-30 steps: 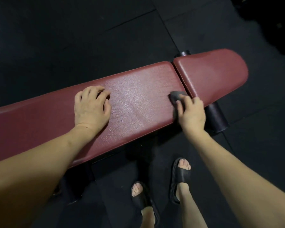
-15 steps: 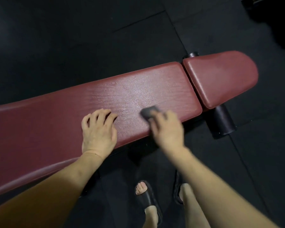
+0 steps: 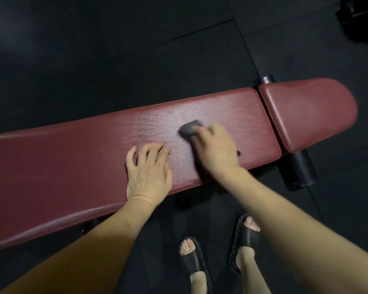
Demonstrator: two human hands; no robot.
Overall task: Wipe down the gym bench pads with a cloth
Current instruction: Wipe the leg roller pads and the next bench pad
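A long maroon back pad runs across the view, with a shorter maroon seat pad to its right across a narrow gap. My right hand presses a small grey cloth onto the long pad near its right end; the cloth pokes out beyond the fingers, which look blurred. My left hand rests palm down on the same pad just left of the cloth, fingers spread and slightly bent, holding nothing.
Black rubber floor tiles surround the bench. A black foam roller sticks out under the seat pad, with its other end at the far side. My feet in black slides stand close to the bench's near edge.
My right hand swept the cloth left from the pad gap along the near edge, then up toward the pad's middle. My left hand slid down and right toward the near edge.
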